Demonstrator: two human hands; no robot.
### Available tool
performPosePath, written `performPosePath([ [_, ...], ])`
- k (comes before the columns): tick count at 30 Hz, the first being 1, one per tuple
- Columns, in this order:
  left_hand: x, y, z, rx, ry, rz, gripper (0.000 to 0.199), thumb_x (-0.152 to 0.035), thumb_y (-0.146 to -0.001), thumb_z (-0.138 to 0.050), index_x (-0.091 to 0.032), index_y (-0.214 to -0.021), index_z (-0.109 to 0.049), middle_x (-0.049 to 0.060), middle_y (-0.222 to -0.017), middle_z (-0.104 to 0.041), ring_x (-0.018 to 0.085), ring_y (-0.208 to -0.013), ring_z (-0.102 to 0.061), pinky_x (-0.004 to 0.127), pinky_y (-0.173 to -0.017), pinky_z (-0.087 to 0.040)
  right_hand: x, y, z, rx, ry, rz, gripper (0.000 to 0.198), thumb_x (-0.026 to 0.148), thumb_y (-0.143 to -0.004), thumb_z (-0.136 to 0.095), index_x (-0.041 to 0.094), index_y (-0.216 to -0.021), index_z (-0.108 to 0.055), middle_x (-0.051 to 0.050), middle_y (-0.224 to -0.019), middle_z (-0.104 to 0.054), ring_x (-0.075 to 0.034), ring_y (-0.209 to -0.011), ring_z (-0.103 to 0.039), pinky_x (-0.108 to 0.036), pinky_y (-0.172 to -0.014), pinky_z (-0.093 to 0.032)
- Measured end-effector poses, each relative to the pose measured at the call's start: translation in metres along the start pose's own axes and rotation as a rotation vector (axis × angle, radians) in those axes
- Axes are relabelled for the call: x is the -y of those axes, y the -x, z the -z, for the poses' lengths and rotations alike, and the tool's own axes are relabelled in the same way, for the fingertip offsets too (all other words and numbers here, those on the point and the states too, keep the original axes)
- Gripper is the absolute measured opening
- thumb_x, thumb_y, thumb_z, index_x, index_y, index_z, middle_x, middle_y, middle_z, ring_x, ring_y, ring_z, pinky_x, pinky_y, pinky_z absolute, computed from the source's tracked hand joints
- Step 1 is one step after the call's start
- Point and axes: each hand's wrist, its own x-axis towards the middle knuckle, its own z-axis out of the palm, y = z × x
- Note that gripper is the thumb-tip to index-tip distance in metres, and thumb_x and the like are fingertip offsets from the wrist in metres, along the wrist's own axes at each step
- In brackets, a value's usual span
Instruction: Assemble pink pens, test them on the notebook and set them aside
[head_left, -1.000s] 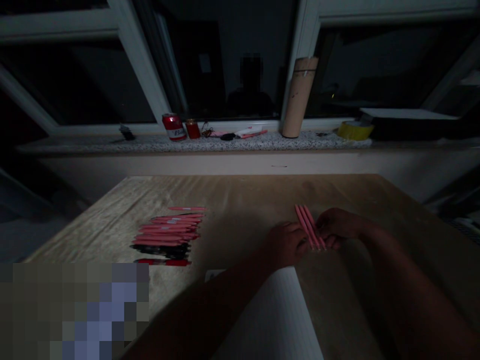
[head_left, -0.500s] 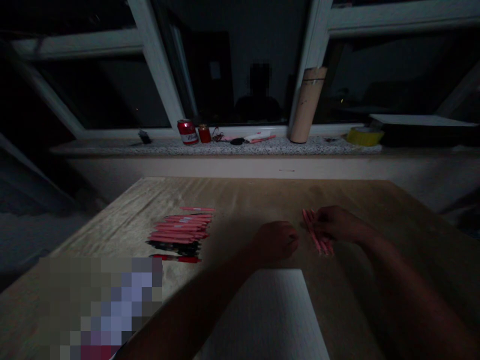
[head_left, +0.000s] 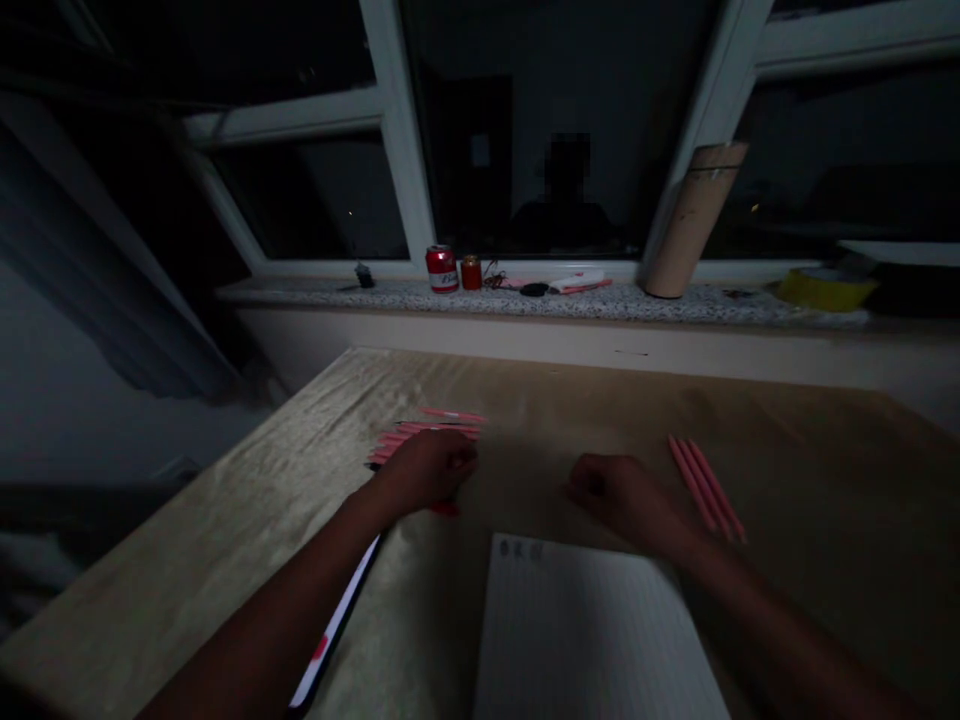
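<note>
My left hand lies over the row of pink pens on the left side of the table. Its fingers are curled and closed, and it covers much of the row; whatever is in its grip is hidden. A bit of a red pen shows below it. My right hand is above the table just past the top of the lined notebook. Its fingers are curled in a loop, and I cannot make out anything in them. To its right, apart from it, three pink pens lie side by side at a slant.
A phone with a lit screen lies partly behind my left forearm. On the windowsill are a red can, a small red jar, a tall tan cylinder and yellow tape. A grey curtain hangs at left.
My left hand has moved left, from the table's middle to the pen row. My right hand has left the pens on the right and moved toward the middle. The view has turned left.
</note>
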Motion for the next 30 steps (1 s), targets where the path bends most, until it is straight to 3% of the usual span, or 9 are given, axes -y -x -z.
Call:
performPosePath([
  [6,0.035,0.033,0.023,-0.049,-0.091,0.107,0.023,-0.032,-0.081,-0.050,-0.019,-0.091,-0.067,0.003,-0.086,-0.067,0.015,-0.079,-0.059,0.022,-0.071,-0.042,0.045,-0.031,-0.035,0.107,0.101,0.117,0.020,0.032,-0.080,-0.051,0.018,-0.074,-0.064,-0.004,-0.069,-0.066,-0.013,-0.060,-0.058,-0.022,-0.053,-0.034],
  [14,0.055,0.038,0.019,-0.020,-0.204,0.101,0.023,-0.026,-0.079,-0.051,-0.023,-0.097,-0.066,0.005,-0.096,-0.066,0.017,-0.090,-0.059,0.025,-0.080,-0.043,0.090,-0.064,-0.068,0.123,0.247,0.214,0.028,0.032,-0.086,-0.043,0.020,-0.094,-0.068,-0.008,-0.094,-0.069,-0.019,-0.083,-0.063,-0.026,-0.068,-0.039],
  [22,0.053,0.040,0.014,0.017,-0.182,0.036,0.024,-0.026,-0.079,-0.052,-0.024,-0.099,-0.065,0.004,-0.101,-0.064,0.018,-0.096,-0.057,0.026,-0.082,-0.043,0.092,-0.069,-0.086,0.111,0.149,0.202,0.034,0.040,-0.088,-0.039,0.031,-0.111,-0.064,-0.003,-0.096,-0.070,-0.020,-0.083,-0.064,-0.027,-0.069,-0.042],
  [30,0.055,0.038,0.007,0.021,-0.200,0.021,0.023,-0.028,-0.080,-0.051,-0.024,-0.099,-0.065,0.003,-0.101,-0.062,0.018,-0.094,-0.057,0.025,-0.078,-0.043,0.089,-0.069,-0.087,0.068,-0.212,0.296,0.033,0.043,-0.087,-0.045,0.025,-0.097,-0.070,0.000,-0.072,-0.070,-0.016,-0.068,-0.062,-0.022,-0.060,-0.039],
])
